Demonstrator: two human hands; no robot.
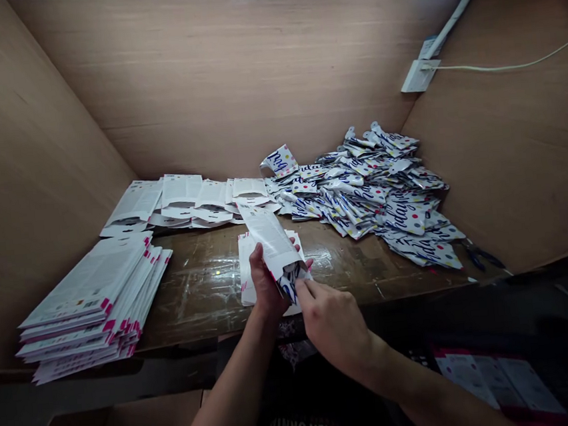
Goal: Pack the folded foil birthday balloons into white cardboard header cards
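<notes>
My left hand (265, 278) is closed around a white printed paper sleeve (269, 234), which it holds tilted above the table. Part of a folded foil balloon (289, 285) with dark blue lettering sticks out of the sleeve's near, open end. Fingers of my right hand (331, 315) pinch the foil balloon at that opening. Beneath the sleeve lies a small stack of white sleeves (245, 270), partly covered by my left hand.
A tall pile of white sleeves (84, 279) stands at the left. More sleeves (181, 189) line the back. Folded foil balloons (362, 192) are heaped at the right, with pliers (484, 257) beside them. Cardboard walls (251, 75) enclose the table (194, 275).
</notes>
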